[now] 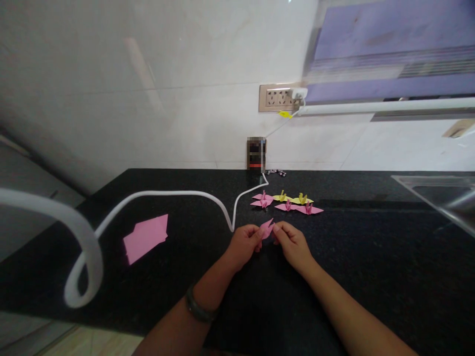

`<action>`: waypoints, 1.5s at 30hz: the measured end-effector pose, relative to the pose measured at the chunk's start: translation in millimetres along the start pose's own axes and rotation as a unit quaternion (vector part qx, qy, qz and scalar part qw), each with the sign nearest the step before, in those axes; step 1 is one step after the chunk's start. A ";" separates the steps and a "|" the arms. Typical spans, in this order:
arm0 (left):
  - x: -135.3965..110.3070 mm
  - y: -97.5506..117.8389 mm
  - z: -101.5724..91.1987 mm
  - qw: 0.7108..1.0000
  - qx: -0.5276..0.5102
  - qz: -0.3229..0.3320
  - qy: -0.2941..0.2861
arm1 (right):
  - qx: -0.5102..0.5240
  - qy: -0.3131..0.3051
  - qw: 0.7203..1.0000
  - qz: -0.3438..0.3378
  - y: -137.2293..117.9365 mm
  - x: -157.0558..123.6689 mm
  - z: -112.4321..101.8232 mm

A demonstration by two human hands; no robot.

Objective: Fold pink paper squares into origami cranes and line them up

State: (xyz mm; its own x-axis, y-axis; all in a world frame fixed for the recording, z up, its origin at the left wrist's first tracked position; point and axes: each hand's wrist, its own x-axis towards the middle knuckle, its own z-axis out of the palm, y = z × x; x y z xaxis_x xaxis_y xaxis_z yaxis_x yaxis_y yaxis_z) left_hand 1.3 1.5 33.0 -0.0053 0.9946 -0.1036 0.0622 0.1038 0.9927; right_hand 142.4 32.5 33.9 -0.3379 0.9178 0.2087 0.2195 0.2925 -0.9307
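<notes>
A partly folded pink origami crane [266, 228] is held up between my two hands, just above the black countertop. My left hand [245, 242] pinches its left side between thumb and fingers. At its right side my right hand [291, 243] is closed, thumb and forefinger on a narrow pointed tip. Beyond my hands stands a cluster of finished paper cranes, some pink [308, 209] and some yellow [302, 199]. Far to the left lie loose sheets of pink paper [146, 237], overlapping one another. The undersides of my fingers are hidden.
A thick white cable [166, 193] loops across the counter [178, 306] from the left to a small pixelated object [256, 153] at the wall. A sink [445, 198] edges the right side. Above, a socket panel [272, 97] holds a white plug [298, 93].
</notes>
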 end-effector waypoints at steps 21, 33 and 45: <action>1.5 -2.3 0.0 0.999 -0.002 -0.026 -0.035 | -0.034 -0.082 0.996 0.033 7.0 0.5 2.2; 2.3 -4.0 1.5 0.998 -0.057 -0.032 -0.001 | 0.094 -0.123 0.982 0.105 6.6 0.3 2.4; -2.2 -2.8 2.2 0.968 -0.224 -0.025 -0.112 | 0.337 -0.127 0.914 0.188 0.0 -2.1 3.7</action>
State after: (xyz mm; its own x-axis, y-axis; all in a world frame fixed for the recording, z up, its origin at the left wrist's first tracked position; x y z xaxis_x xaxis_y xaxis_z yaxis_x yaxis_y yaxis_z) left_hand 3.3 -1.0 30.4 0.2229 0.9682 -0.1135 -0.3711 0.1919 0.9086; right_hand 139.7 29.5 32.4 -0.5752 0.8023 -0.1598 -0.2211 -0.3405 -0.9139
